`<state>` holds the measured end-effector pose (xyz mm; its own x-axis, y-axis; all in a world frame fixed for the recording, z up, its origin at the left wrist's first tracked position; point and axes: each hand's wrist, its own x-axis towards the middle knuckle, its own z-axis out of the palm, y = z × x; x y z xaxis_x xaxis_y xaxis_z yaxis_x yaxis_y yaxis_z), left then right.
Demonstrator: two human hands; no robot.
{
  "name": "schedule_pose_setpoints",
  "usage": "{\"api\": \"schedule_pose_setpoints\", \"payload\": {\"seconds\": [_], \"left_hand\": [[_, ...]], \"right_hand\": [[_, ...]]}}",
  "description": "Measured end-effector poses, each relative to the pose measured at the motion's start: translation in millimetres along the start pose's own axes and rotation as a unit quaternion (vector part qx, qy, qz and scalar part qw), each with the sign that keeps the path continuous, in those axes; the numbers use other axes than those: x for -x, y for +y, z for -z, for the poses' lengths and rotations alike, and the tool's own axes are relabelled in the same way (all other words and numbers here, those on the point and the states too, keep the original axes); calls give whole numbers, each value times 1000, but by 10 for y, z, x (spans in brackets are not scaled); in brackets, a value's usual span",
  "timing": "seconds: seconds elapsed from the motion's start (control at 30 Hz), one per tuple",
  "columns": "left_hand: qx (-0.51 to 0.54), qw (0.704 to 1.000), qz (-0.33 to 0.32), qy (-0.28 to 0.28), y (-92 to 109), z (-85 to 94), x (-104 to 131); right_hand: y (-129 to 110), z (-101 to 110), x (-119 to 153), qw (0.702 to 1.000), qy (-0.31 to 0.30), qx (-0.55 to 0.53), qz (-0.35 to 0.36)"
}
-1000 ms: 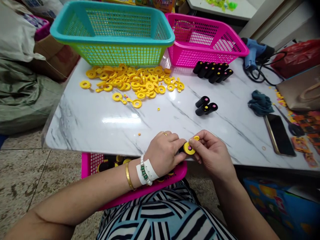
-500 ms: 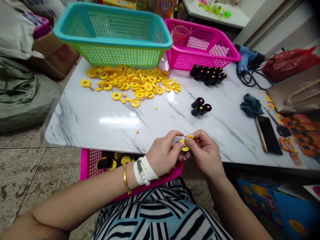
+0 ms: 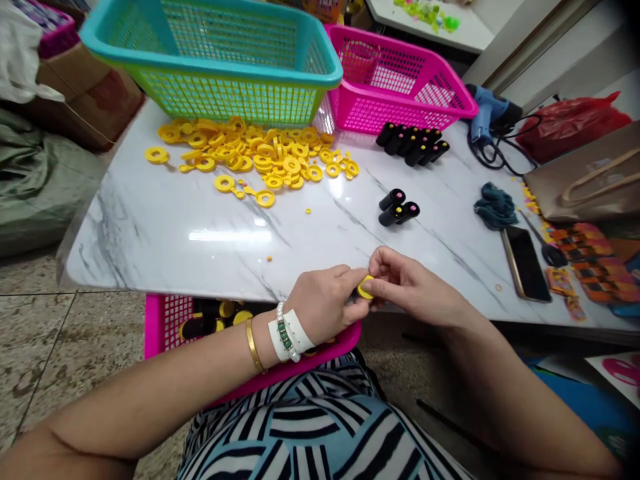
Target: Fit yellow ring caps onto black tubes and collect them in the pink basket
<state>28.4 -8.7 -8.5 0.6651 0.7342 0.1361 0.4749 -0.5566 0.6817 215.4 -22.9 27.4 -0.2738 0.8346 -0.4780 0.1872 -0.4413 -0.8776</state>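
Left hand (image 3: 323, 299): fingers wrapped round a black tube (image 3: 355, 293), mostly hidden. Right hand (image 3: 419, 283): thumb and bent fingers pinching its yellow cap (image 3: 365, 287). Tube and cap: between hands, near edge of surface (image 3: 330, 233).

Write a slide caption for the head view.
Left hand and right hand hold a yellow-topped piece; yellow rings lie on the table.

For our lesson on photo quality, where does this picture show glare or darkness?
Head view: a white streak of glare lies on the table, clear of the left hand and right hand; head view: the top right corner falls black.
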Motion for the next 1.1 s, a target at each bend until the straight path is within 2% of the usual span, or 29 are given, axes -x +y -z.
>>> {"api": "schedule_pose_setpoints", "payload": {"seconds": [0.17, 0.23, 0.3, 0.37, 0.47, 0.53, 0.6, 0.67, 0.77, 0.87, 0.93, 1.0, 1.03, 1.1], "left_hand": [[-11, 998, 30, -44, 30, 38, -11], [-14, 998, 10, -57, 22, 73, 36], [-7, 998, -22, -50, -14, 118, 152], [-8, 999, -40, -16, -80, 183, 343], [-49, 994, -28, 92, -233, 348, 676], [-94, 982, 3, 162, -354, 487, 829], [-143, 972, 37, 185, -472, 608, 873], [-179, 969, 60, 161, -569, 680, 811], [-191, 973, 65, 112, -642, 695, 582], [-202, 977, 45, 55, -579, 651, 306], [-182, 983, 15, 20, -442, 610, 158], [-109, 994, -19, 0, -248, 558, 70], [-61, 998, -35, -2, -144, 523, 47], [15, 998, -63, 4, 40, 432, 29]], "right_hand": [[9, -138, 81, 996, 46, 71, 17], [61, -231, 153, 995, 55, 83, 22], [133, -355, 243, 997, 38, 58, 37], [240, -504, 344, 998, 30, 22, 58], [477, -707, 461, 997, 45, 11, 63], [663, -788, 479, 996, 56, 37, 61], [820, -825, 447, 987, 81, 109, 88], [889, -834, 389, 962, 104, 209, 142], [778, -813, 302, 916, 110, 294, 251], [514, -733, 221, 871, 137, 321, 346], [351, -643, 180, 849, 179, 327, 374], [247, -544, 174, 849, 230, 301, 369], [220, -500, 186, 860, 259, 267, 350], [217, -440, 241, 903, 292, 154, 274]]}}
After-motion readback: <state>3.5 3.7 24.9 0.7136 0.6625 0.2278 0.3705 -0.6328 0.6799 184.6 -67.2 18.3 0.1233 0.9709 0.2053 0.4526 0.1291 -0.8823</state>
